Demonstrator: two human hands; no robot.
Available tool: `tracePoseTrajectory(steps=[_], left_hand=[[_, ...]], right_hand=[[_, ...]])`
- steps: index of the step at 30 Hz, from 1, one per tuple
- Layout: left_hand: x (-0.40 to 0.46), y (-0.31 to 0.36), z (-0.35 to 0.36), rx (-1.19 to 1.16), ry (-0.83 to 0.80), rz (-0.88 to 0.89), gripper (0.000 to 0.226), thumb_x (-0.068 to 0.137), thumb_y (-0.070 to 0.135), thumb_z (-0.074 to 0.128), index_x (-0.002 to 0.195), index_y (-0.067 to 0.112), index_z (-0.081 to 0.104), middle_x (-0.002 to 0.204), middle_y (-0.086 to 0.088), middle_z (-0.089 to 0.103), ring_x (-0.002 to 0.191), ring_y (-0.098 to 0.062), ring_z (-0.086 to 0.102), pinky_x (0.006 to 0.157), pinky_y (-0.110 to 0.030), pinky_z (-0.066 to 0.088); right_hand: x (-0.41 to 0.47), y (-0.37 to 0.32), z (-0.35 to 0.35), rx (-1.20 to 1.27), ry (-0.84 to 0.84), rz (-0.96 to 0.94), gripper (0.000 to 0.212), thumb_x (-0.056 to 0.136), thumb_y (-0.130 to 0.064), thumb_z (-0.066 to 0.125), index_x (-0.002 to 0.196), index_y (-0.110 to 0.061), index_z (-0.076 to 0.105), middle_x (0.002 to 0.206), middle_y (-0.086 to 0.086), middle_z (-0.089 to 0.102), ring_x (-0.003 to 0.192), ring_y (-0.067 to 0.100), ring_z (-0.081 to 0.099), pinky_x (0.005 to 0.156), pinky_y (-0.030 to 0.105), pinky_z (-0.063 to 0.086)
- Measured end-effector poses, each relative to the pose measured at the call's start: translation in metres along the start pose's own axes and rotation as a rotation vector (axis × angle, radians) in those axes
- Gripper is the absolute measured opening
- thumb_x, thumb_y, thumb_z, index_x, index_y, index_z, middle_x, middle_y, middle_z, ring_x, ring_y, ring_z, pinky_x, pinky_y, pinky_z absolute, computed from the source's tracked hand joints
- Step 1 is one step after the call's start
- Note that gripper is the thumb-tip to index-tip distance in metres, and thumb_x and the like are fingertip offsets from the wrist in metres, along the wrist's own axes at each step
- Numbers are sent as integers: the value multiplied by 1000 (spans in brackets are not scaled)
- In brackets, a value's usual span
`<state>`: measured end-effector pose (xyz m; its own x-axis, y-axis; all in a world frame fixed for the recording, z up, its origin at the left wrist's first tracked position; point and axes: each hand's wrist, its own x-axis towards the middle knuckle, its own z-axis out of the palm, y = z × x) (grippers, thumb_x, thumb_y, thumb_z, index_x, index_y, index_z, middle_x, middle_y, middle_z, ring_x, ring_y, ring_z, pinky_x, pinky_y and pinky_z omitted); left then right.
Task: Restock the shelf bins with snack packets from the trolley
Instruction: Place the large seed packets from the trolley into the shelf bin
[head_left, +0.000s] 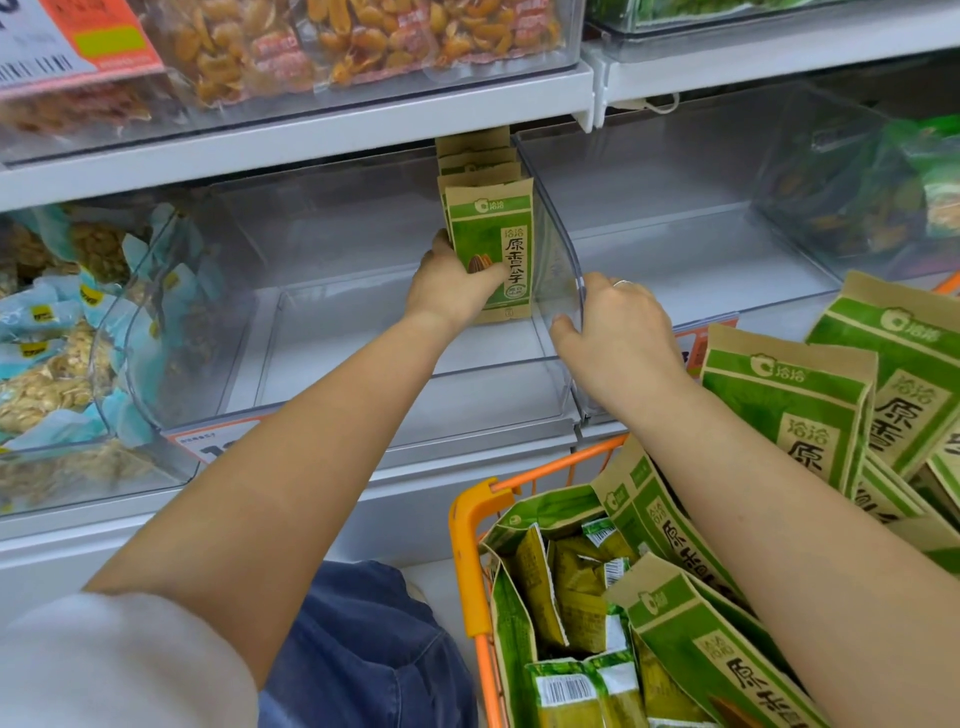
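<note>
Inside the clear middle bin (363, 332), against its right wall, a row of green-and-brown packets (491, 249) stands upright. Left hand (452, 286) grips the front one, thumb across its face, fingers behind. Right hand (618, 327) curls over the bin's front right edge — thumb and fingers holding the plastic rim. More same-brand packets (789, 405) piled in the orange trolley (470, 540) lower right — some w/ smaller sachets (576, 587) showing.

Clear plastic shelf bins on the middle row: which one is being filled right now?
The clear plastic bin left of the divider: the left hand holds upright green-and-kraft-paper seed packets inside it. The bin right of the divider has none.
</note>
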<state>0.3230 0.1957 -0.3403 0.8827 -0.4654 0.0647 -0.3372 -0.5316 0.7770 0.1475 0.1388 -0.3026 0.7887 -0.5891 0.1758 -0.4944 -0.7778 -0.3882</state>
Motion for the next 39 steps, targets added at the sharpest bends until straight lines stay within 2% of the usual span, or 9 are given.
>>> tracePoseTrajectory(steps=[5,9,14,19,23,28,33,36,39], left_hand=[[-3,4,-6,-126,85,45,75,66,46,68,132,22,41,127,-1,54,115,-20,54,91,-34,48],[-5,5,-10,-158,138,61,98,67,52,66,149,20,24,142,-1,45,128,-21,46,101,-40,44],[-3,2,-11,-108,235,118,84,79,44,69,146,16,28,140,-4,45,124,-24,48,99,-40,45],[-3,1,-12,-108,263,123,59,80,39,72,125,12,45,115,-5,54,98,-24,59,74,-25,43],[-3,0,-10,-102,212,147,60,77,35,75,124,11,46,119,-5,55,99,-25,61,81,-32,50],[-4,9,-23,-160,209,58,72,80,39,73,138,16,38,133,-4,48,112,-24,54,91,-33,47],[-24,23,-50,-59,146,47,63,84,27,68,138,14,40,138,-6,45,120,-26,50,95,-31,43],[-59,30,-56,-51,183,232,46,85,19,63,129,16,50,127,-2,50,118,-21,48,94,-28,39],[-96,33,-52,-62,178,529,32,82,16,58,114,16,62,115,5,53,115,-15,49,96,-39,43]], right_hand=[[1,0,1,-4,0,7,31,95,-24,49,116,-1,53,112,19,59,107,34,50,85,39,39],[1,0,1,19,0,10,39,95,-24,49,128,-3,47,117,19,57,111,34,49,88,39,38],[-1,-1,0,48,11,1,45,95,-24,50,135,-6,41,119,18,57,112,34,48,87,38,38],[0,0,1,48,17,-4,44,95,-25,50,134,-6,42,116,17,58,110,33,49,86,38,38],[0,1,3,63,21,2,46,95,-25,51,136,-7,40,119,17,57,113,33,47,88,38,38],[-1,-1,-2,205,65,14,64,94,-34,55,147,-13,25,142,13,40,131,29,35,102,36,32],[-5,-11,-23,208,126,-34,60,95,-31,53,146,-15,26,144,11,38,131,27,34,99,33,31],[-15,-12,-45,168,130,-62,47,95,-30,51,139,-17,40,136,9,48,124,27,44,93,32,34],[-35,0,-73,30,172,-101,32,94,-32,52,122,-20,58,123,4,61,117,25,52,87,33,38]])
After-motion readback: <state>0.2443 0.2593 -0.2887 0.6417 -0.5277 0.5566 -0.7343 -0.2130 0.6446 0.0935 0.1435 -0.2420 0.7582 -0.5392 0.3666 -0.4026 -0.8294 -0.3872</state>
